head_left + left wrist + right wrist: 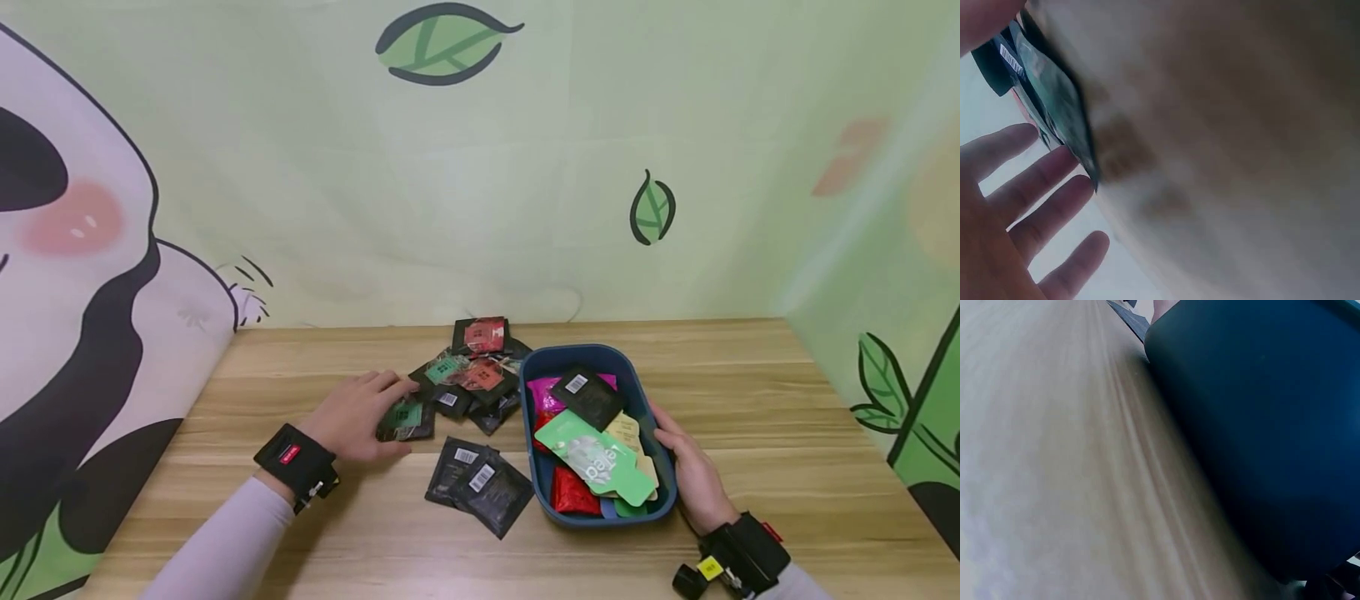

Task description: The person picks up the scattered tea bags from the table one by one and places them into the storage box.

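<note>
Black packets heaped left of the bin, under a wide-spread left hand, with right hand against the bin, grip unclear, and possible scattering from too hasty a sweep.

super pale lilac left sleeve, matching right sleeve, pretty chunky black left wristband with a little red label, similar black right wristband sporting a red tab, bright yellow sticker, stubby black knob

Left grip spread, palm down
</note>
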Tool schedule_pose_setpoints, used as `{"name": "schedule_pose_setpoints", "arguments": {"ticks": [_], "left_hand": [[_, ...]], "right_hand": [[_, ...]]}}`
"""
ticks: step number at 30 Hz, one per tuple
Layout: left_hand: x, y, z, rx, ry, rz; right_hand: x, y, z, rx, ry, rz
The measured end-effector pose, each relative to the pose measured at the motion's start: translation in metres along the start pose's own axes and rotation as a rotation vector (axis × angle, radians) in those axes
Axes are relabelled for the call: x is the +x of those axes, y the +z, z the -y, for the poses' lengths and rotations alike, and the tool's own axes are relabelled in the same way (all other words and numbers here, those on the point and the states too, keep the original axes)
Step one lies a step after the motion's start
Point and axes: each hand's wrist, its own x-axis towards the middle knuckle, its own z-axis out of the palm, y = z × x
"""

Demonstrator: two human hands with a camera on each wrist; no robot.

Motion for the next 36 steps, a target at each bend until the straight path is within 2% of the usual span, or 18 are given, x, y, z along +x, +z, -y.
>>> {"name": "schedule_pose_setpoints", "arguments": {"ticks": [11, 16, 21, 30, 33, 36], "left_hand": [[-0.014, -0.003, 0.002, -0.017, -0.015, 0.011], [-0.017, -0.003, 0.002, -0.009, -0.004, 0.006], [-0.018, -0.004, 0.000, -0.021, -0.021, 0.021], [-0.014, -0.003, 0.000, -0.016, 0.015, 0.005], [-0.010, -0.008, -0.003, -0.043, 0.019, -0.004], [0.000, -0.017, -0.008, -0.060, 0.047, -0.032]], "right_hand": [[0.000, 0.000, 0.000, -0.014, 0.017, -0.015], [0.000, 0.000, 0.000, -0.021, 0.025, -0.016], [0.001, 0.000, 0.001, -0.024, 0.024, -0.017], [0.000, 0.001, 0.001, -0.011, 0.032, -0.021], [0.000, 0.001, 0.001, -0.017, 0.031, -0.026], [0.000, 0.000, 0.001, -0.016, 0.025, -0.028]]}}
